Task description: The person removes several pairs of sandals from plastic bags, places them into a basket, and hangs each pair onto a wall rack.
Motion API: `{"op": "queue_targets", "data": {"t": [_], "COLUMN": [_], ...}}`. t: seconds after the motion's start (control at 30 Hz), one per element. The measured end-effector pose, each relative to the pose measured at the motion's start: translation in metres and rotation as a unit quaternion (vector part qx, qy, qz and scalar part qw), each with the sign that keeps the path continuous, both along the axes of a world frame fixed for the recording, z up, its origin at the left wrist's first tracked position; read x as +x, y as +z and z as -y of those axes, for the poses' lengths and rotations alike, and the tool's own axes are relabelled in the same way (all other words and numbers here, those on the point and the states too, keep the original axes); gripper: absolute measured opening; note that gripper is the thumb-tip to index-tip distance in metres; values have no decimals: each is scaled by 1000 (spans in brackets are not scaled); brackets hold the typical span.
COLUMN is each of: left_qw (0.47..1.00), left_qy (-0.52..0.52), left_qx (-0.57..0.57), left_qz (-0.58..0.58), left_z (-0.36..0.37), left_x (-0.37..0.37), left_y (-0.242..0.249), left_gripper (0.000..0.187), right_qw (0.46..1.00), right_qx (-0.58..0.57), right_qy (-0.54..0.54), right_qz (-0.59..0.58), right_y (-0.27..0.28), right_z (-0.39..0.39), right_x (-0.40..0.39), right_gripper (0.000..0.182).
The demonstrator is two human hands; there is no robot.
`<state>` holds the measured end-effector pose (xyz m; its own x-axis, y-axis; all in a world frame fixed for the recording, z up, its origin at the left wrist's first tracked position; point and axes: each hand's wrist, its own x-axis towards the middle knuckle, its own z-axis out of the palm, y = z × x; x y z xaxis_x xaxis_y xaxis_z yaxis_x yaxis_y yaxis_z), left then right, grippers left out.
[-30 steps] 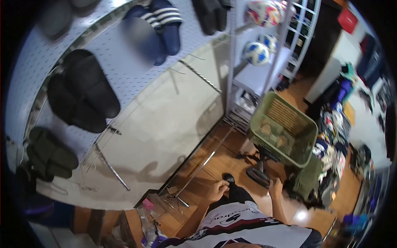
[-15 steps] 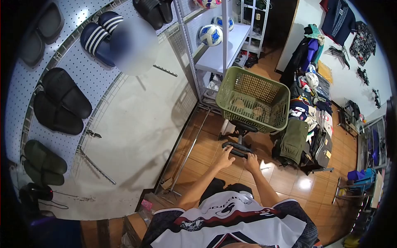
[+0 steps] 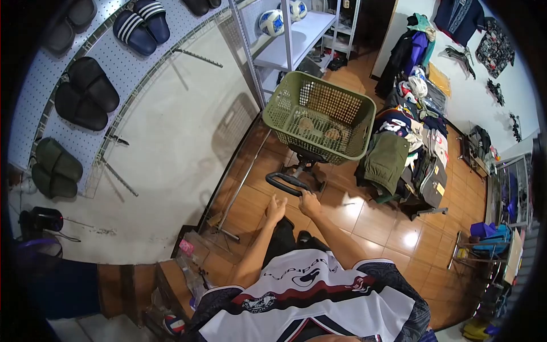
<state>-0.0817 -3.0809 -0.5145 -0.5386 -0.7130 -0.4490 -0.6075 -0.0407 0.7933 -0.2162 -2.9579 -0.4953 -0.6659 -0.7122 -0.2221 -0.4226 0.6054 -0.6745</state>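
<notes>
A green plastic basket (image 3: 319, 118) with perforated walls sits ahead of me on a dark wheeled stand (image 3: 309, 165). A black loop-shaped handle (image 3: 283, 183) juts from the stand toward me. My right hand (image 3: 309, 204) is closed around the right end of this handle. Below the handle's left side, my left hand (image 3: 276, 209) is off it, with its fingers partly bent and apart and nothing visible in them. Inside the basket I see only its perforated floor and the tiles showing through.
Slides (image 3: 91, 94) hang on a pegboard at the left. A metal shelf (image 3: 299, 37) holding balls (image 3: 272, 23) stands behind the basket. Piled clothes (image 3: 393, 154) lie to the right. A metal rail (image 3: 242, 182) runs along the floor by the wall.
The handle has swung left and its loop now shows wider. My left hand has come off it and drawn back; my right hand has closed on its right end. The view has shifted.
</notes>
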Motion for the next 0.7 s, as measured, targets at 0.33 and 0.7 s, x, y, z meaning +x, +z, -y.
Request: {"op": "queue_targets", "data": {"t": [0.33, 0.7], "left_qw": [988, 996], "left_qy": [125, 78], "left_qx": [-72, -27], "left_qz": [48, 35], "left_z": [-17, -33], "left_x": [72, 188], "left_y": [36, 34], "left_gripper": [100, 95], "right_qw": [996, 983], "right_qx": [-7, 96], "right_qy": [49, 151], "right_qz": [75, 41], "right_y": [18, 25], "right_z": [-49, -60], "right_x": [98, 204], "right_gripper": [35, 47]}}
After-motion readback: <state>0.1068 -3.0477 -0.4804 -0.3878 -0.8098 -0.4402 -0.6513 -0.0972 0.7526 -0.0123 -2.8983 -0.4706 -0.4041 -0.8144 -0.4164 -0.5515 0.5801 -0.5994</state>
